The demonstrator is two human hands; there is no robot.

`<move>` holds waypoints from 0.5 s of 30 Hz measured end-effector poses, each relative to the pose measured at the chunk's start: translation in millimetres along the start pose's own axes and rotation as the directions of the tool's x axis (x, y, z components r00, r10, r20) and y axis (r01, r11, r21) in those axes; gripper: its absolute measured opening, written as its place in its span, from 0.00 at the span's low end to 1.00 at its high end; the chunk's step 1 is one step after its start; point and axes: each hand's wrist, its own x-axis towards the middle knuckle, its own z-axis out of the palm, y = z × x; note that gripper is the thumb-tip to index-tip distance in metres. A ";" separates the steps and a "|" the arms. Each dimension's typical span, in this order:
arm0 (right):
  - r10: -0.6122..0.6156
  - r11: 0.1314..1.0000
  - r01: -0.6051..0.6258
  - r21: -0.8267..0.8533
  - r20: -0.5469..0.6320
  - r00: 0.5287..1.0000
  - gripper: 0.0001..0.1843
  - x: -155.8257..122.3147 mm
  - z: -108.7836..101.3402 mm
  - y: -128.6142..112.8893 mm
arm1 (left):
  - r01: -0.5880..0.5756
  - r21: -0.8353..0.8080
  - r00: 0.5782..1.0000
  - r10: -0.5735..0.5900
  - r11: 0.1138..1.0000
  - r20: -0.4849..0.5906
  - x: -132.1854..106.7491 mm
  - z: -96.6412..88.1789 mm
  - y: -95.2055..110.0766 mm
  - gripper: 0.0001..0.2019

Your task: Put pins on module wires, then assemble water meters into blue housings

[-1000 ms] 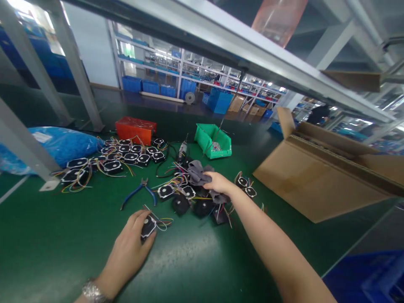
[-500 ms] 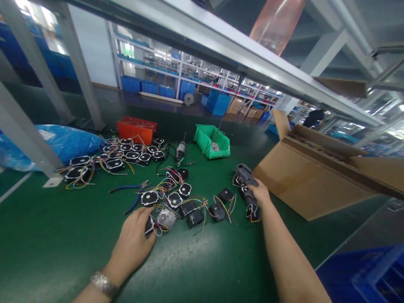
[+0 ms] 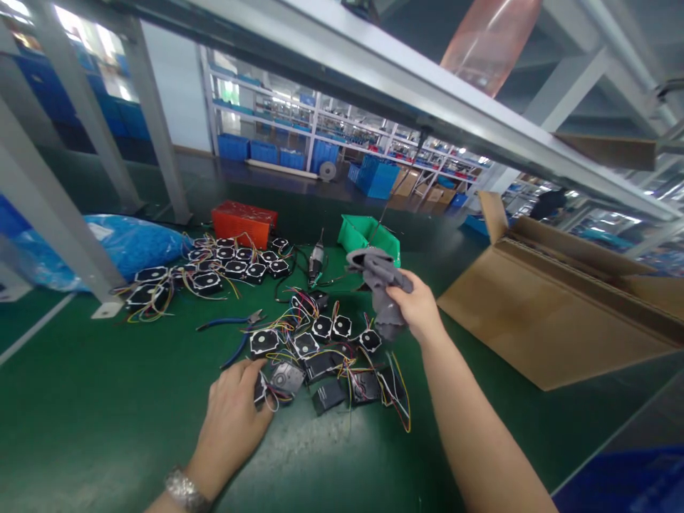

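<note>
My left hand rests on the bench with its fingers curled around a small black motor with wires. A grey metal-faced motor lies right beside those fingertips. My right hand is raised above the bench, closed on a grey, crumpled-looking piece with a rounded rim at its far end; its exact kind is unclear through blur. Below and left of it lie several black motors with coloured wires, among them one with a white-edged face and one on its side.
Blue-handled pliers lie left of the motors. More wired motors cluster before a red box. A grey power tool and a green bin stand behind. An open carton is at right, under an overhead rail.
My right hand has lifted and moved left with the grey piece. Motors that lay by it at the right now lie nearer the middle group. My left hand still grips its motor.
</note>
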 end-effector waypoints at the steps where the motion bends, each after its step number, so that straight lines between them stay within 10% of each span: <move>1: -0.002 1.000 0.002 0.031 -0.005 1.000 0.25 12.3 2.1 -10.4 | -0.003 -0.007 1.000 0.003 1.000 0.002 0.2 0.6 -0.6 0.20; 5: -0.066 0.991 0.062 0.115 0.032 0.997 0.33 75.0 21.4 -31.2 | -0.015 -0.049 1.000 0.016 0.999 0.007 1.0 2.0 -3.1 0.20; 9: -0.054 0.882 -0.029 -0.471 -0.161 0.985 0.27 128.2 30.2 -1.8 | -0.006 -0.087 1.000 0.006 0.996 -0.006 -0.4 0.3 -1.4 0.20; 15: 0.039 0.727 0.081 -0.682 0.159 0.987 0.19 144.1 51.1 70.9 | 0.026 -0.106 1.000 -0.026 0.994 -0.006 -1.4 2.8 -1.1 0.22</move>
